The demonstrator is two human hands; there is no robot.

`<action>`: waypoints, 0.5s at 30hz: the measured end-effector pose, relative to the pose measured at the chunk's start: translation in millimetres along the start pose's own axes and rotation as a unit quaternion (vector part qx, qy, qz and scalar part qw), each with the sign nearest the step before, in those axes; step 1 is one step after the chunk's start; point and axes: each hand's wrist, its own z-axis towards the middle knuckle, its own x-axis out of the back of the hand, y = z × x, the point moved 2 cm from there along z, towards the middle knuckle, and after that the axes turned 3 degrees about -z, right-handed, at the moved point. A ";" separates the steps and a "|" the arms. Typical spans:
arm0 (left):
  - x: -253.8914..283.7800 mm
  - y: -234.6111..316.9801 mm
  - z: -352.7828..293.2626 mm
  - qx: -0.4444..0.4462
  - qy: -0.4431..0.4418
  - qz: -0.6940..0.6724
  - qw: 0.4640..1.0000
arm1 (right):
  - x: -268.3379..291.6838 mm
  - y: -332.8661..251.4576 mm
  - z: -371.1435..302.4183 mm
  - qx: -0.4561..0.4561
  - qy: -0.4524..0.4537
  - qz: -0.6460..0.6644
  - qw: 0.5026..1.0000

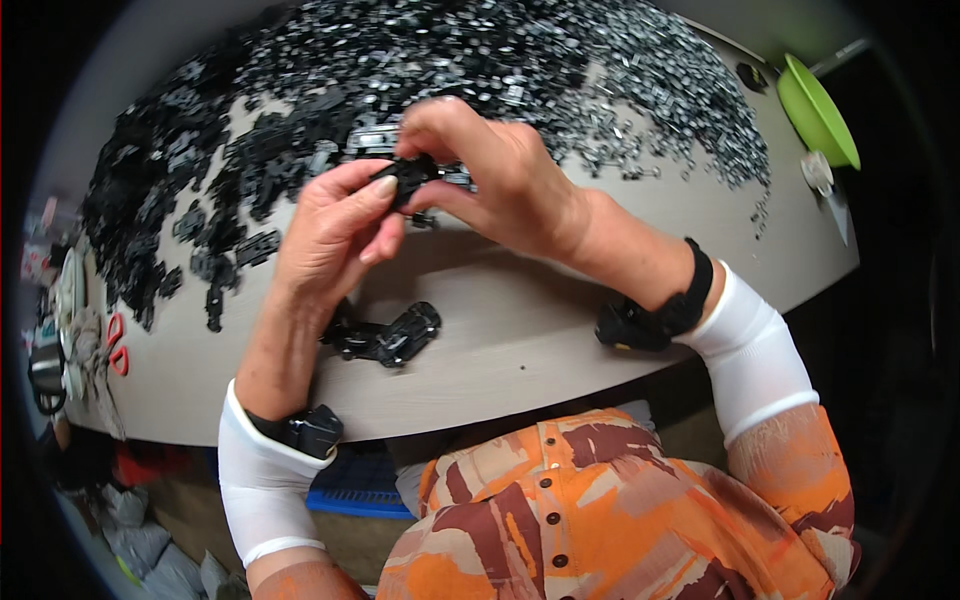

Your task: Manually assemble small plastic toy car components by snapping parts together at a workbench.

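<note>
Above the middle of the table, my left hand [335, 222] pinches a small black plastic part [408, 178], its thumb laid along the near side. My right hand [510, 180] closes on the same part from the other side, thumb below and fingers curled over the top, slightly blurred. The fingers hide much of its shape. Just behind the hands lies a shiny, dark, car-shaped piece [374, 137]. Nearer to me, by my left forearm, several black plastic pieces [395, 335] lie together on the pale table [500, 350].
A wide heap of black plastic parts [150, 190] spreads over the table's left and back, with small shiny metal-looking pieces [680, 90] at the back right. A green bowl [815, 112] stands at the far right. Red-handled scissors [117, 345] lie near the left edge.
</note>
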 end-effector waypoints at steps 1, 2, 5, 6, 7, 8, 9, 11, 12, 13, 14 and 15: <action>2.2 -0.3 1.3 -0.004 -0.004 0.040 0.999 | 2.3 -0.4 5.8 0.015 0.035 0.019 0.999; 1.4 4.4 0.3 -0.010 0.040 0.090 0.995 | 13.8 2.8 14.8 0.004 0.003 0.019 1.000; 4.4 8.2 0.6 -0.040 0.072 0.126 0.989 | 72.5 23.6 33.6 -0.051 -0.042 -0.025 0.998; 13.3 6.1 -0.9 -0.056 0.098 0.118 0.987 | 87.3 23.6 34.2 -0.115 -0.135 -0.079 0.981; 16.3 5.2 0.8 -0.070 0.101 0.111 0.986 | 100.8 26.2 22.5 -0.138 -0.251 -0.102 0.953; 20.8 3.9 3.5 -0.078 0.095 0.104 0.987 | 110.3 23.5 6.0 -0.245 -0.372 -0.113 0.888; 25.3 5.3 -1.3 -0.087 0.098 0.100 0.986 | 119.0 13.2 -11.1 -0.213 -0.469 -0.122 0.848; 23.4 5.7 -1.2 -0.076 0.088 0.093 0.989 | 130.7 3.7 -59.5 -0.274 -0.482 -0.072 0.829; 21.2 4.4 1.5 -0.059 0.081 0.089 0.991 | 133.5 -3.4 -76.5 -0.242 -0.465 -0.060 0.849; 19.0 4.1 3.1 -0.041 0.074 0.088 0.992 | 134.6 -8.7 -91.0 -0.249 -0.439 -0.022 0.863; 12.9 3.1 4.3 -0.037 0.100 0.098 0.989 | 129.7 -7.0 -104.1 -0.257 -0.418 -0.012 0.871; 8.6 4.1 1.7 -0.050 0.099 0.095 0.989 | 125.1 -4.9 -110.0 -0.262 -0.398 -0.001 0.879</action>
